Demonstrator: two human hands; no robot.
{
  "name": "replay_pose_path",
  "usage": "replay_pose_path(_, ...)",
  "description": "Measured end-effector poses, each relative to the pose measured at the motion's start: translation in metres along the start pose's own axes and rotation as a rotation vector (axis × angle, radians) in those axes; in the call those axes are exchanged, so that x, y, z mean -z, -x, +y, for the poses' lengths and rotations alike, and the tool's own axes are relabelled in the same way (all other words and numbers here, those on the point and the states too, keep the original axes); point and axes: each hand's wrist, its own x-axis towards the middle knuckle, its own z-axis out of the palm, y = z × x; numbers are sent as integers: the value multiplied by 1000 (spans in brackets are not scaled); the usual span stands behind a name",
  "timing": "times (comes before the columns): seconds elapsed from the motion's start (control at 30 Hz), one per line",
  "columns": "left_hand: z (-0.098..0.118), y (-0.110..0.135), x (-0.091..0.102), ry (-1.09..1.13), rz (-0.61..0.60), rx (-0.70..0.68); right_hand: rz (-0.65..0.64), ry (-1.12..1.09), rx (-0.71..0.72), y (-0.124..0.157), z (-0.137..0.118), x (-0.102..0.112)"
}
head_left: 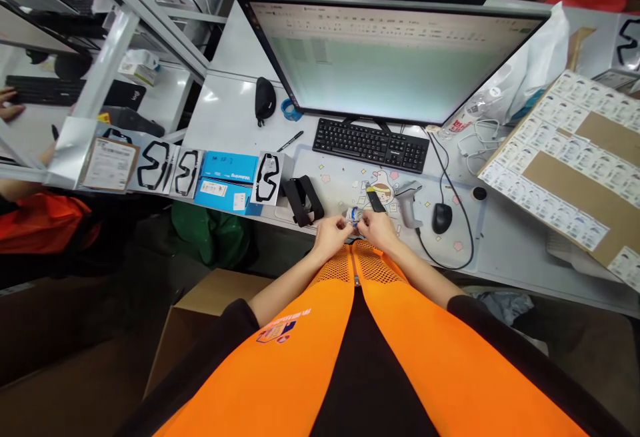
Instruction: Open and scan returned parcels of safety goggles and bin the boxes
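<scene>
My left hand (332, 233) and my right hand (377, 229) meet at the near edge of the desk, just above my orange vest. Their fingers are curled together around a small white and blue item (354, 215) held between them; what it is I cannot make out. A black and yellow tool (374, 198) lies right behind my right hand on the patterned desk mat (345, 180). A grey barcode scanner (411, 205) rests just right of that hand.
A black keyboard (371, 145) and a large monitor (395, 57) stand behind. A black mouse (442, 217) sits right, a black stand (303, 199) left. Blue boxes (223, 181) and glasses cards (268, 178) line the left edge. Cardboard with labels (570, 163) lies right. Another person's hand (9, 105) shows far left.
</scene>
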Motion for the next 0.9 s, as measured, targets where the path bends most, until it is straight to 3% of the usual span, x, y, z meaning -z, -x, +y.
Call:
replay_pose_path(0.17,-9,-4,-6,209,-111,-67,-59,-383,229,-8,15,-12)
replay_pose_path(0.27,-10,-5,-9,232,-122,-37,-34,-442,271,-10,18,-19)
replay_pose_path(0.43,-4,-1,-8,-111,-47,-70,16,-190,247,-5,9,-17)
replay_pose_path(0.63,12,1,0,-549,-130,-12,-45,221,64,-3,1,-5)
replay_pose_path(0.8,11,-3,10,-660,-216,94,-43,219,-69,-10,13,-3)
replay_pose_path(0.9,2,-5,12,-595,-255,77,-12,138,-78,-11,20,-8)
